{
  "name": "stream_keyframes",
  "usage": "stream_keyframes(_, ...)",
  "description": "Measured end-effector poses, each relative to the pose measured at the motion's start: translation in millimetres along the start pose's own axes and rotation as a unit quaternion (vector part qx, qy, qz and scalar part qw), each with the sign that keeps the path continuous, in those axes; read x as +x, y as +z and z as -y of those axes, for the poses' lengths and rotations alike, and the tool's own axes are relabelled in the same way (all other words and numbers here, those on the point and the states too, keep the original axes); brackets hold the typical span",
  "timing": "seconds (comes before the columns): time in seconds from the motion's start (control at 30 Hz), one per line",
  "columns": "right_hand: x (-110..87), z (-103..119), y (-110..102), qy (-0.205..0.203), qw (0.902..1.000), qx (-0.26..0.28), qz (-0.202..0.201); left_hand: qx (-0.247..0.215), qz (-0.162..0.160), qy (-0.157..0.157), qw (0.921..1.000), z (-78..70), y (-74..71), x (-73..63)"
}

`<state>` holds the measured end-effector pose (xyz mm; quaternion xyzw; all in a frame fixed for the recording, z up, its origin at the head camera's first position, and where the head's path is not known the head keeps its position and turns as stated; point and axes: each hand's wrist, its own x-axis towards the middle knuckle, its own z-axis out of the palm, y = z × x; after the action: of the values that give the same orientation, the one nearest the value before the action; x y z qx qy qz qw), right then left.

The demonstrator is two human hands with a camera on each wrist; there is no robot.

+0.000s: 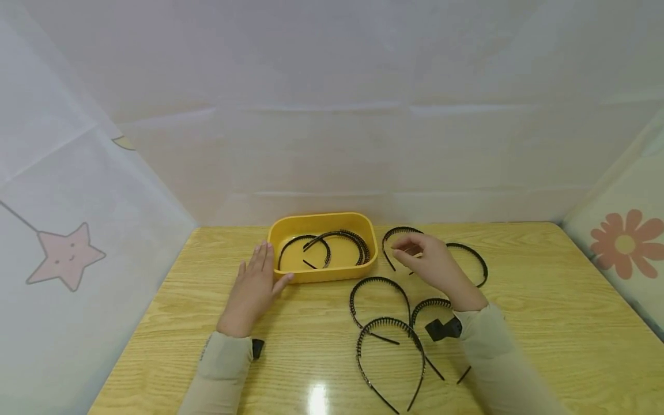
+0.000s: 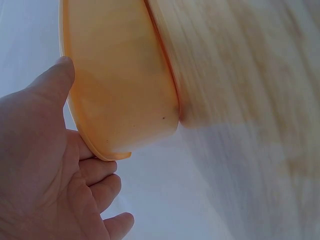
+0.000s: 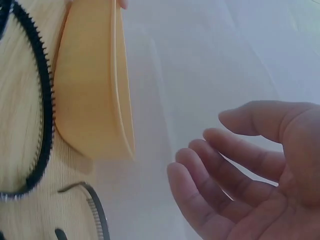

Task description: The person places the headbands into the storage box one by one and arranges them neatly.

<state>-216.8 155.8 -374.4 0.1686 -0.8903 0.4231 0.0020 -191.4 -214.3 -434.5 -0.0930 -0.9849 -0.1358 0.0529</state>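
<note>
On the yellow wood-grain bench [image 1: 295,351] before you, the yellow plastic tub [image 1: 332,275] with rounded corners stands near the far edge. Your left grip [image 1: 254,291] is unclenched, its straight fingers resting against the tub's left end. Your right grip [image 1: 433,265] is released, fingers loosely bent over the bench just right of the tub. Thin black toothed headbands [image 1: 391,320] lie on that side (your right hand and arm hide parts of some), and more sit inside the tub.
</note>
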Motion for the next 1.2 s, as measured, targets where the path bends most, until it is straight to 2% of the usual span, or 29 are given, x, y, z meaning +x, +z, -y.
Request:
stream_keyframes(0.13,-10.0,-5.9,-6.2,-0.006,0.9993,-0.029,0.024,0.002,-0.003,0.001,1.0000,0.2,0.0,-0.3)
stream_keyframes(0.37,-24.7,-17.0,-5.8,-0.021,0.9944,-0.051,0.090,0.003,-0.006,0.001,1.0000,-0.4,-0.5,-1.6)
stream_keyframes(0.6,-30.3,-29.8,1.8,-0.038,0.9838,-0.043,0.170,0.002,-0.004,0.002,1.0000,0.1,0.3,-1.0)
stream_keyframes(0.77,-34.4,-30.8,8.0,-0.028,0.9765,-0.010,0.214,0.003,0.001,0.000,1.0000,0.8,1.7,-1.1)
stream_keyframes(0.87,-36.8,-30.2,12.1,-0.020,0.9728,-0.005,0.231,0.003,0.000,0.000,1.0000,0.4,2.3,-1.1)
stream_keyframes(1.07,-40.0,-30.0,17.5,-0.024,0.9711,-0.041,0.234,0.004,-0.005,-0.001,1.0000,0.4,2.8,-1.0)
stream_keyframes(1.2,-41.7,-28.9,19.6,-0.018,0.9696,-0.034,0.242,0.006,-0.011,-0.001,0.9999,0.0,2.5,-1.6)
